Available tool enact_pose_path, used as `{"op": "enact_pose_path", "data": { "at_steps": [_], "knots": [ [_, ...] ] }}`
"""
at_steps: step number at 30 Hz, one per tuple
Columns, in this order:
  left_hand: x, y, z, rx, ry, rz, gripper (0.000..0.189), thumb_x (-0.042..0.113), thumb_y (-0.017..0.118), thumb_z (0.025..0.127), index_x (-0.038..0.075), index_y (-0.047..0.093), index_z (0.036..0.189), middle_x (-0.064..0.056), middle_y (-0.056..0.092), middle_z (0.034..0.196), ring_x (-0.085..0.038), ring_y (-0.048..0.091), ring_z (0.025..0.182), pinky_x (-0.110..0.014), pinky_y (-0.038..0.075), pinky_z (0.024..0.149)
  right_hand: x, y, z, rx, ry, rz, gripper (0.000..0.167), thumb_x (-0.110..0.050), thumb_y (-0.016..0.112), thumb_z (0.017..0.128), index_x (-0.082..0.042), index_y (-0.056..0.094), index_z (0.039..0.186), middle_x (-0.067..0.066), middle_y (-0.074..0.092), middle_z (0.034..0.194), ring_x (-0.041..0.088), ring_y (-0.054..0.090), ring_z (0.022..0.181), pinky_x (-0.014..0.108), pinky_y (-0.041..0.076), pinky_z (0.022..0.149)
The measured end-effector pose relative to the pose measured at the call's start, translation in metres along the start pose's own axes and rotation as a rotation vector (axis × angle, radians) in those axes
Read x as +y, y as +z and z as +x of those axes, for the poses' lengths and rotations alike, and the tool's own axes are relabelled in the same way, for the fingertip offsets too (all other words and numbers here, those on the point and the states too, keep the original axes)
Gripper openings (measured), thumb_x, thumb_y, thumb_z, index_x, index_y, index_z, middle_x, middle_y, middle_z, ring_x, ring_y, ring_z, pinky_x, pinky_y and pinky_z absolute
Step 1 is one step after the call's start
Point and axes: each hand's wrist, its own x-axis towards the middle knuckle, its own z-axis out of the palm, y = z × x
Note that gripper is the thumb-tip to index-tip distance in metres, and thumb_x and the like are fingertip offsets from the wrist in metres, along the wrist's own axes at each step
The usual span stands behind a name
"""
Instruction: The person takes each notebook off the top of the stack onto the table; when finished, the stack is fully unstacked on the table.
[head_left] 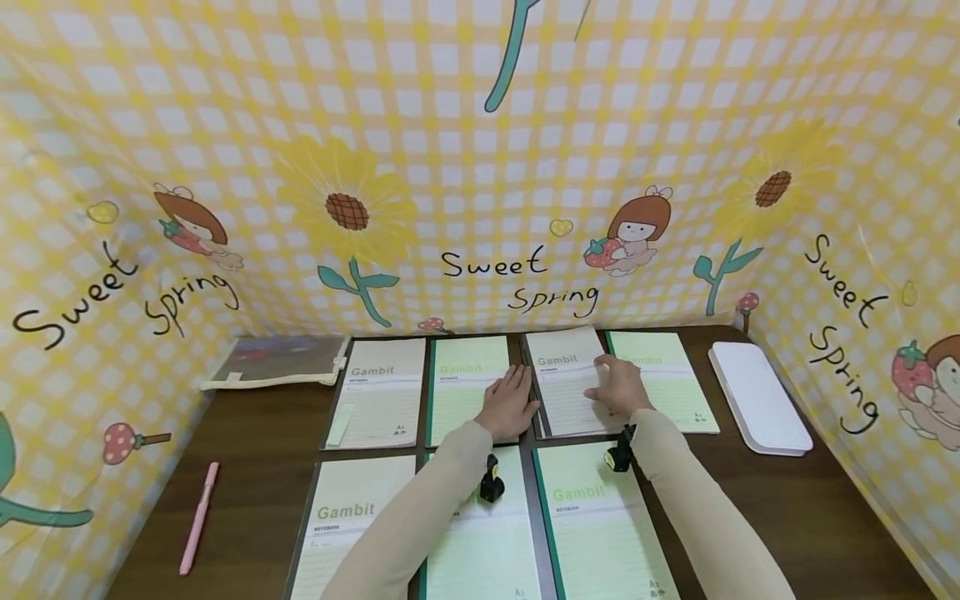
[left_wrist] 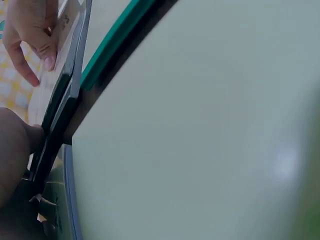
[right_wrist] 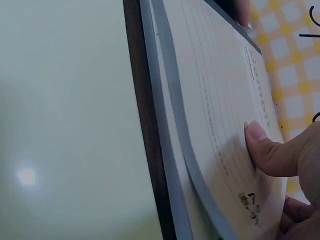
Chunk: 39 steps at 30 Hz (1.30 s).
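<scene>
A pale notebook (head_left: 562, 396) with a dark grey spine and "Gambit" on its cover lies in the back row. My right hand (head_left: 624, 387) pinches its right edge, thumb (right_wrist: 270, 150) flat on the cover and fingers curled at the edge. A second grey-edged notebook (right_wrist: 157, 100) shows under it in the right wrist view, with a narrow gap between the two. My left hand (head_left: 506, 406) rests over the neighbouring light green notebook (head_left: 453, 408), fingers stretched out, fingertips at the held notebook's spine side.
Further Gambit notebooks lie in two rows, such as a green-spined one (head_left: 693, 408) at right and a front one (head_left: 592, 533). A white case (head_left: 757, 400) is at far right. At left are a zip pouch (head_left: 277, 358) and a pink pen (head_left: 198, 517). Checked cloth (head_left: 465, 183) walls the desk.
</scene>
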Motion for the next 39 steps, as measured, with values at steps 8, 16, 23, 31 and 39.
{"op": "enact_pose_path", "data": {
  "at_steps": [8, 16, 23, 31, 39],
  "knots": [
    [-0.007, 0.001, 0.002, 0.024, -0.017, 0.089, 0.062, 0.033, 0.038, 0.104, 0.004, 0.017, 0.155, -0.013, 0.012, 0.163, -0.027, 0.008, 0.152, -0.048, 0.017, 0.119, 0.006, -0.022, -0.009, 0.084, -0.011, 0.174, 0.028, -0.009, 0.060, 0.094, -0.004, 0.064, 0.121, 0.025, 0.059, 0.119, 0.037, 0.058, 0.105, 0.047, 0.048, 0.085],
    [0.003, 0.002, 0.002, 0.017, -0.027, 0.102, 0.063, 0.034, 0.040, 0.104, 0.004, 0.017, 0.155, -0.013, 0.012, 0.163, -0.027, 0.008, 0.152, -0.047, 0.017, 0.118, 0.046, -0.078, -0.064, 0.219, -0.005, 0.266, 0.031, -0.008, 0.065, 0.090, 0.001, 0.064, 0.119, 0.026, 0.059, 0.124, 0.027, 0.054, 0.107, 0.033, 0.040, 0.089],
    [0.011, 0.000, 0.005, 0.024, -0.015, 0.109, 0.063, 0.035, 0.040, 0.103, 0.004, 0.019, 0.154, -0.013, 0.014, 0.163, -0.026, 0.009, 0.152, -0.046, 0.018, 0.118, 0.102, -0.112, -0.155, 0.213, 0.154, 0.189, 0.036, -0.013, 0.067, 0.090, 0.003, 0.061, 0.122, 0.027, 0.056, 0.128, -0.001, 0.056, 0.092, 0.016, 0.046, 0.073],
    [0.009, -0.003, 0.003, 0.039, -0.004, 0.083, 0.062, 0.032, 0.040, 0.103, 0.002, 0.019, 0.154, -0.015, 0.015, 0.162, -0.027, 0.010, 0.151, -0.048, 0.019, 0.117, 0.148, -0.098, -0.218, 0.096, 0.348, 0.200, 0.043, -0.011, 0.067, 0.088, 0.005, 0.055, 0.126, 0.034, 0.046, 0.137, 0.020, 0.063, 0.089, 0.028, 0.046, 0.072],
    [-0.001, -0.003, -0.002, 0.040, -0.049, 0.073, 0.064, 0.035, 0.040, 0.104, 0.005, 0.016, 0.155, -0.012, 0.012, 0.163, -0.025, 0.007, 0.152, -0.047, 0.015, 0.119, 0.145, -0.069, -0.218, 0.217, 0.152, -0.077, 0.024, -0.009, 0.075, 0.080, -0.004, 0.069, 0.102, 0.021, 0.069, 0.096, 0.005, 0.059, 0.077, 0.017, 0.041, 0.062]
  ]
}}
